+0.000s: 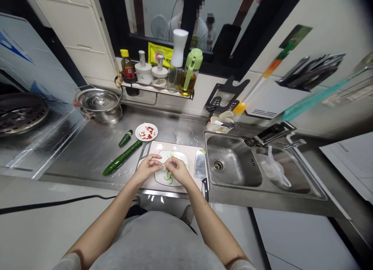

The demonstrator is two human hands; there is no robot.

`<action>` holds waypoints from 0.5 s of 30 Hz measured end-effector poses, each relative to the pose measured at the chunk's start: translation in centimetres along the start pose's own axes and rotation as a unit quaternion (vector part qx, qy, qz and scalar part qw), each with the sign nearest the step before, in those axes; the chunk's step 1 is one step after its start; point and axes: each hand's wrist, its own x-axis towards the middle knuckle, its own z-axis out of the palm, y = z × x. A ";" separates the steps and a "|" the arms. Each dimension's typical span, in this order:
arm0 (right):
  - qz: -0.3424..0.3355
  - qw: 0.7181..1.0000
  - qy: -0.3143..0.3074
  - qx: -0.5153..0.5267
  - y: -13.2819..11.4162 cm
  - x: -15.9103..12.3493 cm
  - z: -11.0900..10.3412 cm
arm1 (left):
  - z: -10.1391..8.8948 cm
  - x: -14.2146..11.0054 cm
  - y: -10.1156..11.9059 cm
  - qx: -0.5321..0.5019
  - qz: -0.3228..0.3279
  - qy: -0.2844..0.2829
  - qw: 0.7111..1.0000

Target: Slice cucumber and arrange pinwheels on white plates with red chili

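Note:
My left hand (pixel 149 169) and my right hand (pixel 177 170) meet over a white square plate (pixel 177 183). The fingertips of both are pinched on what looks like a thin cucumber slice, mostly hidden between them; the left index finger stands raised. More pale cucumber slices (pixel 168 178) with green edges lie curved on the plate. Under the plate is a light cutting board (pixel 160 146). A cleaver (pixel 200 165) rests at the board's right side, its black handle toward me. On the left lie a long cucumber (pixel 122 158) and a short cucumber piece (pixel 125 139).
A small white plate (pixel 140 134) with chopped red bits stands behind the board. To the right is a double sink (pixel 236 176) with a plastic bag (pixel 274 169) in it. A lidded steel pot (pixel 106 112) stands back left; a condiment rack (pixel 157 92) hangs above the counter.

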 end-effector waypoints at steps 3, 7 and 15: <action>0.045 0.998 0.002 0.052 0.1 -0.2 0.1 | 0.2 0.1 0.0 0.009 0.006 -0.005 1.000; 0.041 0.998 0.010 0.056 0.2 -0.4 0.1 | 0.4 0.0 0.0 0.071 0.051 -0.008 0.996; 0.056 0.998 -0.001 0.042 -0.1 -0.5 0.1 | 0.1 -0.5 0.4 0.266 0.160 0.006 0.950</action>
